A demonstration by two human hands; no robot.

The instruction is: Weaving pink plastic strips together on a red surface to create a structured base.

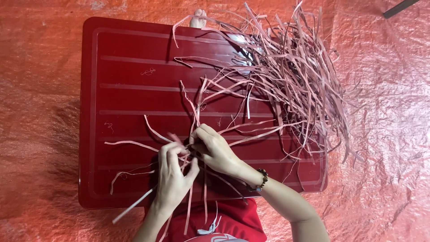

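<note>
I see both hands meeting low and just left of centre in the frame, over a red table [134,67] with raised ribs. My left hand [172,177] comes up from the bottom edge, its fingers [166,150] curled together on a small bundle of thin pinkish strips [190,150]. My right hand [214,150], with a dark beaded bracelet [261,180] at the wrist, reaches in from the lower right; its fingers [201,134] are pinched on the same strips where they cross. From that knot of crossing strips, loose ends fan out to the left, upward and down past the table's near edge.

The main pile of strips [291,76] lies in the upper right of the frame, a tangled heap spilling over the table's right edge onto the orange-red sheet [380,179] covering the floor. A few strands run from the heap to the bundle in the fingers.

As I judge it, the risk is in that tangle: a pull on the held strands could drag more of the heap along or off the table. The strips look thin, so a sharp tug might snap or crease them. A loosened pinch could let the crossing slip apart.
</note>
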